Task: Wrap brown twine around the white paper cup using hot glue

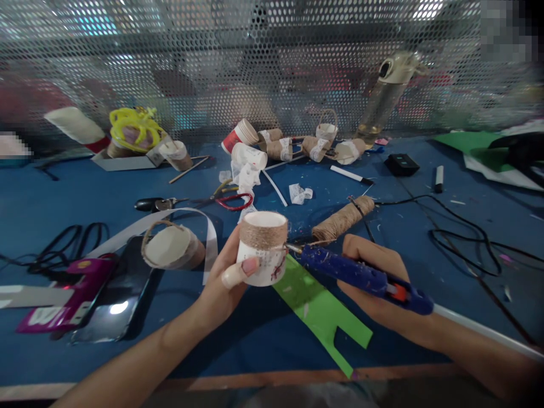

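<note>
My left hand (pixel 225 277) grips a white paper cup (pixel 262 249), upside down, with jute twine wound round its upper part. My right hand (pixel 374 272) holds a blue glue gun (pixel 361 276) whose nozzle touches the cup's right side at the edge of the twine. A spool of jute twine (pixel 342 219) lies just behind the gun. A green paper strip (pixel 323 309) lies on the blue table (pixel 51 204) under both hands.
A twine-handled cup basket (pixel 172 246) lies left of the cup, by a white strip, a phone and a pink box (pixel 68 294). Scissors (pixel 229 199), pliers, several wrapped cups (pixel 276 148), a bottle (pixel 382 102), markers and black cables (pixel 467 232) lie behind. Mesh wall at the back.
</note>
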Demonstrator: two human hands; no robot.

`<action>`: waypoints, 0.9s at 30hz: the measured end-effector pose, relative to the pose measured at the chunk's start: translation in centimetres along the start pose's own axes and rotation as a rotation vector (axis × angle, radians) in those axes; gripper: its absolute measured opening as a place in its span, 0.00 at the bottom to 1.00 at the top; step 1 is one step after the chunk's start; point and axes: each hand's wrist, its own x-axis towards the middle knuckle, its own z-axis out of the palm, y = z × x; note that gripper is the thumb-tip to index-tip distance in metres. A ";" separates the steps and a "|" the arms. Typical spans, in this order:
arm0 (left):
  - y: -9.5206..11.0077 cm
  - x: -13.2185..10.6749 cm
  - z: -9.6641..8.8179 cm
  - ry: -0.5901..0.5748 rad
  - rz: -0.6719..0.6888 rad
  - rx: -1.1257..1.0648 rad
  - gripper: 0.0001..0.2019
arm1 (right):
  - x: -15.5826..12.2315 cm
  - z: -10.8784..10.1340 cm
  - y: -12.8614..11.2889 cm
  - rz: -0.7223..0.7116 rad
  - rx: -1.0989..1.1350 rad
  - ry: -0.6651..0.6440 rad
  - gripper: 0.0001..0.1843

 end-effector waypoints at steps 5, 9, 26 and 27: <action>0.2 -0.1 0.1 0.029 -0.030 -0.002 0.33 | 0.1 0.0 0.2 -0.006 0.027 0.002 0.19; -0.2 0.1 -0.2 -0.002 0.017 0.028 0.30 | 0.0 -0.1 -0.2 0.003 0.020 -0.009 0.18; 0.1 0.1 0.0 -0.013 -0.030 0.003 0.33 | 0.7 -0.1 -0.5 0.057 0.060 -0.012 0.16; 0.1 0.2 0.0 -0.009 -0.035 -0.008 0.32 | 0.7 -0.1 -0.5 0.074 0.057 -0.009 0.16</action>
